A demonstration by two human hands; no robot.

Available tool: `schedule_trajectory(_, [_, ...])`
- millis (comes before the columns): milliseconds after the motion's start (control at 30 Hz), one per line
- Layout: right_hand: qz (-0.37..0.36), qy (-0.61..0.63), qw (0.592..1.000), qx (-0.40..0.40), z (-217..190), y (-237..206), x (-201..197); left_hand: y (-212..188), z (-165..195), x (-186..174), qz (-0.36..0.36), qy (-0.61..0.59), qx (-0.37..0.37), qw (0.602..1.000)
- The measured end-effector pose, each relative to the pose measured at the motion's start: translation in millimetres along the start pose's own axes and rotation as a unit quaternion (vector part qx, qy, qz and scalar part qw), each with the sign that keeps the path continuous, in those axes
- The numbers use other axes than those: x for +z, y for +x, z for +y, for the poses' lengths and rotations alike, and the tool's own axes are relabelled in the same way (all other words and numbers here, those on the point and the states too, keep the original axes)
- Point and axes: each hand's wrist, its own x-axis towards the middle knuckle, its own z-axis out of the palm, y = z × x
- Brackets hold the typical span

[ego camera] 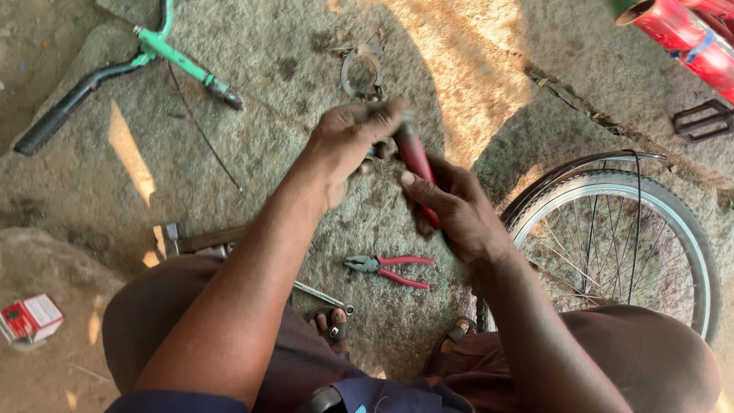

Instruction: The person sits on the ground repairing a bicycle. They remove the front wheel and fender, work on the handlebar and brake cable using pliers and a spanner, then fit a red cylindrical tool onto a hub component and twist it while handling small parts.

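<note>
Red-handled tool (417,164) gripped in both hands, held above the ground.
Right hand (459,210) fingers clamped round the lower handle; left hand (352,141) fingers closed on the upper end, tip blurred. Red-handled pliers (388,271) lie on the ground below, bicycle wheel (612,237) just right, green handlebar (164,53) well apart, upper left.

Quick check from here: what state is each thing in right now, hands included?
Left hand: pinching the tool's top end.
Right hand: gripping the red-handled tool.
Pliers: lying on the ground, handles slightly apart.
Wheel: lying flat.
Green handlebar: on the ground.
Small box: on the ground.
</note>
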Motion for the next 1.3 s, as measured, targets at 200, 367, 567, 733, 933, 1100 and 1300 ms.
schedule_trajectory(200, [0.034, -0.440, 0.896, -0.053, 24.0, 16.0, -16.2, 19.7, -20.3, -16.2, 0.229, 0.179, -0.011, 0.957])
schedule_trajectory(367, [0.005, -0.495, 0.847, 0.194, 102.4, 42.1, -6.5, 22.9, -20.3, -16.4, 0.193, 0.084, 0.099, 0.972])
schedule_trajectory(567, [-0.005, -0.551, 0.826, 0.120, 142.7, 56.6, -8.3, 18.1, -19.8, -16.8, 0.156, 0.063, 0.049, 0.985])
schedule_trajectory(733, [0.040, -0.575, 0.817, 0.016, 125.9, 57.5, -34.5, 23.2, -33.7, -18.1, 0.167, 0.175, 0.015, 0.970])
schedule_trajectory(933, [0.027, -0.613, 0.781, 0.116, 147.6, 64.3, -41.7, 31.5, -91.0, -5.6, 0.073, 0.507, 0.004, 0.859])
schedule_trajectory(1100, [0.021, -0.643, 0.754, 0.129, 173.8, 68.2, -36.9, 36.0, -142.2, -0.8, -0.054, 0.646, -0.115, 0.752])
schedule_trajectory(1300, [0.065, -0.650, 0.750, 0.106, 189.7, 72.1, -38.6, 30.0, -209.1, 11.1, 0.045, 0.587, -0.091, 0.803])
